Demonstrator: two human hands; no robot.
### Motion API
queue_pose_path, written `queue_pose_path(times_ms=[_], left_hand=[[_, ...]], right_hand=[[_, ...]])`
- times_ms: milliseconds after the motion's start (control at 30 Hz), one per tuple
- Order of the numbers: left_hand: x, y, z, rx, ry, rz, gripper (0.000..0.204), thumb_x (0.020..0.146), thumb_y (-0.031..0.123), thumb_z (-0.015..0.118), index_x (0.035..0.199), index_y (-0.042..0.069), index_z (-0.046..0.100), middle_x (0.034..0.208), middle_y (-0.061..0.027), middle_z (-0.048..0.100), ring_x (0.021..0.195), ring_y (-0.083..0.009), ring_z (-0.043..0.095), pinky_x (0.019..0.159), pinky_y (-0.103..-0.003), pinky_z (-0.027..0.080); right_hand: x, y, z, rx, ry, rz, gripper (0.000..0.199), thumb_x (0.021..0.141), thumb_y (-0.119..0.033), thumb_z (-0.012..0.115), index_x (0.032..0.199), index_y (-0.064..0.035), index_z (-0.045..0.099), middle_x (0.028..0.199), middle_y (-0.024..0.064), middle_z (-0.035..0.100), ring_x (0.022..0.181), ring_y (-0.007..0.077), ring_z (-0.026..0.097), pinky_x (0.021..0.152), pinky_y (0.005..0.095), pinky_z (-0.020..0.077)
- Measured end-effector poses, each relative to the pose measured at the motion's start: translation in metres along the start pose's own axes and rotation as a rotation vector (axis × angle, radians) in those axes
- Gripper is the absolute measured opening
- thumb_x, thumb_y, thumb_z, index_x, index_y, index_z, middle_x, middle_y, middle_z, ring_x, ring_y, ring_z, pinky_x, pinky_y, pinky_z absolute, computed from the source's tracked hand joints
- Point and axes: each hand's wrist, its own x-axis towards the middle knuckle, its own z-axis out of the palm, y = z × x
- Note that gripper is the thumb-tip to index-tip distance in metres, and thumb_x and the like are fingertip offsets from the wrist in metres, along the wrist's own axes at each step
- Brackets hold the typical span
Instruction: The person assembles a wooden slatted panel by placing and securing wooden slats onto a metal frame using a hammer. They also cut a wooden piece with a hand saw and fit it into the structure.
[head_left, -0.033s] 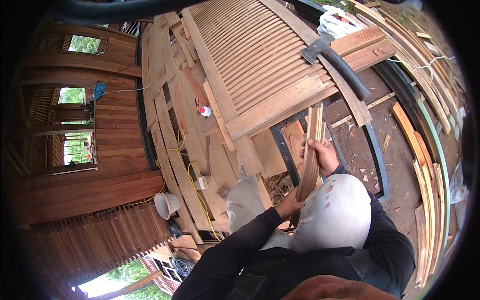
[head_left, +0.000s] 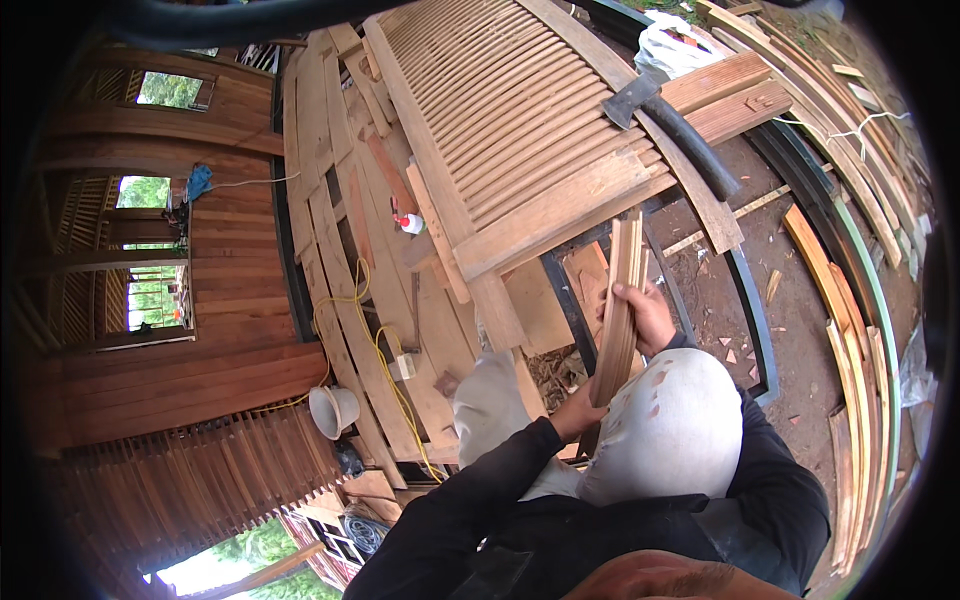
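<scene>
Several grooved wooden slats are bundled lengthwise between my knees, their far ends at the edge of a slatted wooden shutter panel. My left hand is closed around the bundle's near part, beside my raised knee. Farther up, my right hand grips the same slats, thumb on top and fingertips showing at their left side. The slats' lower ends are partly hidden behind my left hand and leg. Across the panel's right side rail rests an axe with a dark handle.
Loose boards with gaps between them cover the platform on the left. A yellow cord, a white bucket and a small red-and-white bottle lie there. Dark metal framing and stacked timber stand at the right.
My right hand has shifted very slightly on the slats, and the bundle has turned a little. Nothing else has visibly moved.
</scene>
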Motion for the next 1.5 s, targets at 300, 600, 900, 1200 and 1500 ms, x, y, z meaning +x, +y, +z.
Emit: queue_pose_path(times_ms=[300, 600, 900, 1200, 1500], left_hand=[[-0.006, -0.026, 0.016, 0.014, 0.115, 0.004, 0.070, 0.086, 0.018, 0.080, 0.142, 0.000, 0.042, 0.133, -0.0130, 0.060, 0.118, -0.0185, 0.058, 0.104, -0.034, 0.045], [-0.010, 0.027, 0.017, 0.225, 0.014, 0.052, 0.065, 0.090, 0.011, 0.072, 0.147, 0.004, 0.042, 0.123, -0.0044, 0.061, 0.109, -0.0123, 0.056, 0.096, -0.030, 0.048], [-0.012, 0.025, 0.014, 0.192, 0.008, -0.040, 0.070, 0.086, 0.018, 0.080, 0.144, -0.001, 0.047, 0.131, -0.0092, 0.063, 0.119, -0.0148, 0.058, 0.104, -0.031, 0.044], [0.006, 0.056, -0.001, 0.037, 0.324, 0.268, 0.031, 0.092, 0.014, 0.069, 0.114, 0.004, 0.050, 0.084, -0.0028, 0.059, 0.066, -0.0104, 0.059, 0.058, -0.028, 0.052], [0.086, 0.222, -0.138, 0.094, 0.727, 0.398, 0.023, 0.088, 0.009, 0.069, 0.104, 0.002, 0.054, 0.084, -0.0073, 0.062, 0.069, -0.0148, 0.063, 0.056, -0.031, 0.053]], right_hand=[[0.006, -0.001, 0.019, -0.097, 0.036, -0.040, 0.024, 0.090, -0.011, 0.069, 0.106, -0.0035, 0.053, 0.077, 0.0072, 0.062, 0.061, 0.0188, 0.065, 0.059, 0.0341, 0.0582], [0.028, -0.079, 0.017, -0.034, 0.203, -0.574, 0.057, 0.098, -0.010, 0.061, 0.148, -0.0106, 0.033, 0.117, 0.0120, 0.061, 0.085, 0.0193, 0.068, 0.071, 0.0310, 0.0576], [0.042, -0.059, -0.038, -0.322, 0.076, -0.363, 0.024, 0.100, -0.011, 0.058, 0.122, -0.0020, 0.057, 0.106, 0.0092, 0.069, 0.089, 0.0175, 0.070, 0.077, 0.0317, 0.0589], [0.015, -0.046, -0.039, -0.451, 0.099, -0.412, 0.051, 0.096, -0.010, 0.065, 0.144, -0.0007, 0.050, 0.137, 0.0162, 0.059, 0.117, 0.0218, 0.064, 0.102, 0.0323, 0.0481], [-0.031, 0.014, -0.124, -0.822, 0.327, -0.301, 0.036, 0.092, -0.011, 0.066, 0.125, 0.0028, 0.065, 0.109, 0.0188, 0.074, 0.102, 0.0210, 0.071, 0.091, 0.0342, 0.0543]])
